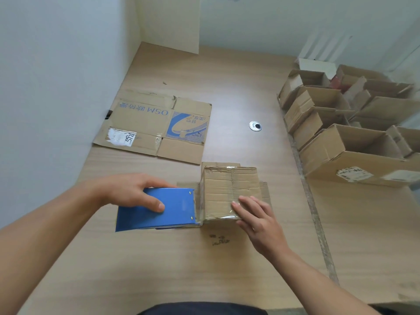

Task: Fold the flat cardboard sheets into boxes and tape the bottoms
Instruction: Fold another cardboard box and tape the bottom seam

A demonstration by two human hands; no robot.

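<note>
Taping the bottom of a small box, mid-tabletop

The left hand [127, 189] curls its fingers round the blue tape dispenser [168, 208], which butts against the upturned small box [227, 189]. The right hand [256, 217] presses straight fingers on top. The worn cardboard looks light and bendy, best steadied near its edges. The wooden tabletop [227, 269] carries a flat sheet [145, 123], with the white wall [45, 87] left and folded boxes [352, 151] right.
</note>
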